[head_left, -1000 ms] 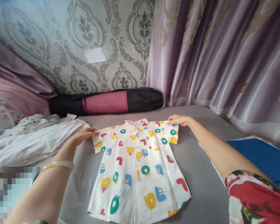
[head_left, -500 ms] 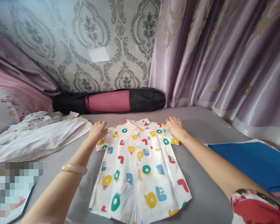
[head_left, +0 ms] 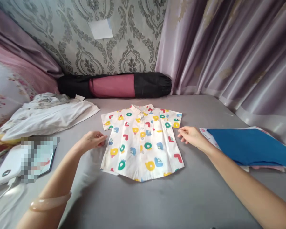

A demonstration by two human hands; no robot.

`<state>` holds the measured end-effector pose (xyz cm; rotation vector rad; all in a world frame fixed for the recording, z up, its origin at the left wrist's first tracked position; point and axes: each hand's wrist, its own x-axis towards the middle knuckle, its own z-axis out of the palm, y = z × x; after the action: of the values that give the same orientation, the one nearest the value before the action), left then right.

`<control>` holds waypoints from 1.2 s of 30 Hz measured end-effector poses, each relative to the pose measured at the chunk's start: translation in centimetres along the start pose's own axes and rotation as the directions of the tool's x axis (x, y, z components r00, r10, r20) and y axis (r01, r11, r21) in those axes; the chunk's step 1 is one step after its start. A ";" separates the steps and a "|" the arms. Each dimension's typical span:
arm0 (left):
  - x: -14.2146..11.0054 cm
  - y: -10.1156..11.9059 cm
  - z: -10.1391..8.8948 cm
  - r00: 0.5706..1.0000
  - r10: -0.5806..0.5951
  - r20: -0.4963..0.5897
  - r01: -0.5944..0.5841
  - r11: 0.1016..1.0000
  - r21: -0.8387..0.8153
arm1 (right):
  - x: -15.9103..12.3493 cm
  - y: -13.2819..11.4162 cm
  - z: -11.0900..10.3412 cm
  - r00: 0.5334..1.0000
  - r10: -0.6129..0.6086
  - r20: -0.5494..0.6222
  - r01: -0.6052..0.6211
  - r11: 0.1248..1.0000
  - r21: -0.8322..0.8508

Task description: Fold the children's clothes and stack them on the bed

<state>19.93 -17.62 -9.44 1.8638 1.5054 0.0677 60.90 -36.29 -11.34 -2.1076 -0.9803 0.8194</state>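
A small white short-sleeved shirt [head_left: 139, 144] lies flat, front side up, on the grey bed sheet [head_left: 143, 206]. Red, yellow, green and blue letter shapes cover it, and its collar points away from me. Just off its left side, below the sleeve, hovers my left hand [head_left: 92, 140], fingers loosely bent and holding nothing; a pale bangle is on that wrist. My right hand [head_left: 190, 136] is beside the shirt's right side under the other sleeve, fingers slightly apart and nothing in them. Whether the fingertips brush the fabric is unclear.
White crumpled clothing [head_left: 52, 116] lies at the left. Nearer are a white power bank [head_left: 8, 168] with a cable and a partly blurred phone [head_left: 46, 159]. At right is a blue folded garment [head_left: 248, 144] on other cloth. A black and pink rolled bag [head_left: 112, 86] lies against the wall.
Both hands let go of the shirt's sleeves and came back toward me along its sides. The sleeves now lie spread flat. The view has tilted downward.
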 end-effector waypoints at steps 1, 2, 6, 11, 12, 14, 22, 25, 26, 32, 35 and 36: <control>-0.8 -0.5 0.5 1.000 -0.023 0.012 0.024 0.998 -0.053 | -0.9 0.2 -0.1 0.999 0.048 0.004 -0.048 0.998 0.048; -1.5 -0.8 1.0 0.999 -0.040 0.020 0.041 0.994 -0.100 | -1.8 0.4 -0.1 0.997 0.076 0.008 -0.076 0.994 0.084; -3.7 -1.2 2.7 0.997 -0.073 -0.006 0.070 0.974 -0.216 | -4.5 0.6 0.7 0.993 0.120 0.004 -0.119 0.979 0.168; -5.5 -0.9 3.7 0.995 -0.101 0.004 0.099 0.972 -0.211 | -6.4 0.9 2.0 0.994 0.103 0.025 -0.105 0.986 0.131; -5.8 -0.9 3.9 0.995 -0.095 0.016 0.096 0.973 -0.208 | -6.8 0.9 2.2 0.993 0.104 0.047 -0.108 0.989 0.101; -6.5 -0.8 4.2 0.996 -0.078 0.045 0.086 0.975 -0.207 | -7.7 0.6 2.4 0.989 0.117 0.092 -0.121 0.992 0.039; -7.5 -1.7 3.8 0.998 -0.050 0.038 0.058 0.958 -0.281 | -9.2 -0.3 2.2 0.973 0.156 0.170 -0.158 0.987 -0.001; -7.5 -2.4 3.5 0.999 -0.048 0.007 0.048 0.960 -0.274 | -9.1 0.1 2.0 0.973 0.154 0.170 -0.156 0.988 -0.002; -7.4 -2.6 3.4 0.999 -0.044 0.007 0.045 0.963 -0.266 | -9.1 0.3 1.9 0.973 0.154 0.171 -0.154 0.988 -0.012; -6.8 -2.9 2.8 1.000 -0.001 -0.031 0.000 1.000 -0.028 | -8.6 0.9 1.6 0.976 0.114 0.183 -0.084 0.983 -0.162; -6.3 -1.3 2.4 0.991 0.076 -0.111 -0.057 0.984 0.167 | -7.8 1.3 1.3 0.985 0.022 0.173 0.029 0.959 -0.284; -6.1 -0.4 2.3 0.987 0.112 -0.114 -0.086 0.974 0.211 | -7.5 1.4 1.4 0.986 -0.010 0.164 0.061 0.949 -0.310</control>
<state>18.78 -24.03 -9.01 2.1348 1.5519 0.0798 56.51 -42.67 -11.28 -2.3090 -1.3045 0.8730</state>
